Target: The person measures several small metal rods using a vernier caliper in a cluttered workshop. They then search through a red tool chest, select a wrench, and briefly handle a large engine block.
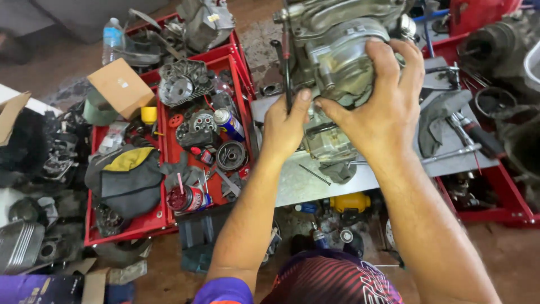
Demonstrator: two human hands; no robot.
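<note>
A grey metal engine block (337,50) stands on a steel work plate (315,183). My right hand (382,101) is spread over the engine's side cover, fingers curled around its edge. My left hand (284,126) presses against the lower left of the engine, its thumb up beside a thin dark tool shaft (288,73) that rises along the engine. Whether the left hand grips that shaft is unclear. A grey rag (337,171) lies under the engine.
A red tray (163,217) on the left holds engine parts, spray cans (229,124) and a dark cloth (126,180). A cardboard box (121,85) and water bottle (112,39) sit behind it. Wrenches (455,152) and a rag lie on the right. A yellow bottle (349,201) sits below the plate.
</note>
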